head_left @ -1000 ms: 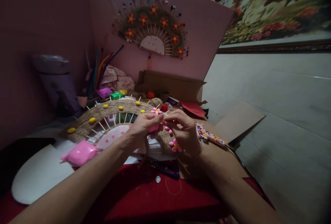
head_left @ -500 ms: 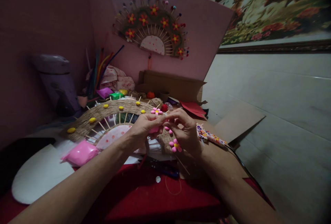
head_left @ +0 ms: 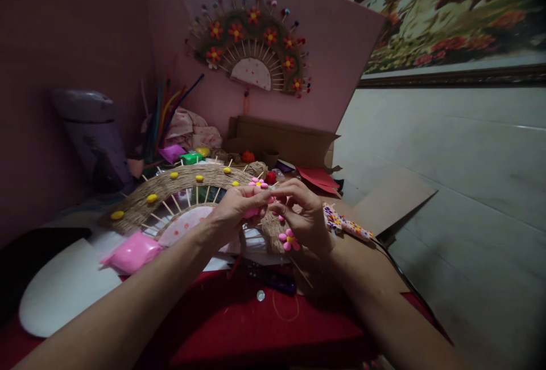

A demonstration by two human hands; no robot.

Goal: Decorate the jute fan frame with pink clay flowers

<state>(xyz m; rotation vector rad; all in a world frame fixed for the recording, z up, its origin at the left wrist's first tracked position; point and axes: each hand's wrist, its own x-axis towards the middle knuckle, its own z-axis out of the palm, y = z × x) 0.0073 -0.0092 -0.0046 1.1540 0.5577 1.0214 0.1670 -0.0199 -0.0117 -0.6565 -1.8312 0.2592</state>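
so, holding pink clay (head_left: 251,212) under curled fingers of left hand (head_left: 234,206), just left of bunched fingertips of right hand (head_left: 307,221). can't tell clay's long axis, nor any grip in the right.

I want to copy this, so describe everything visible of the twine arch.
The twine arch lies on the cluttered table, a broad band of what looks like tan cord over thin pale sticks, tips poking out. Yellow ovals dot its left; pink flowers with yellow centres sit at right. A spotted pale half-disc sits inside. The left hand and right hand hide part; touch is unclear.
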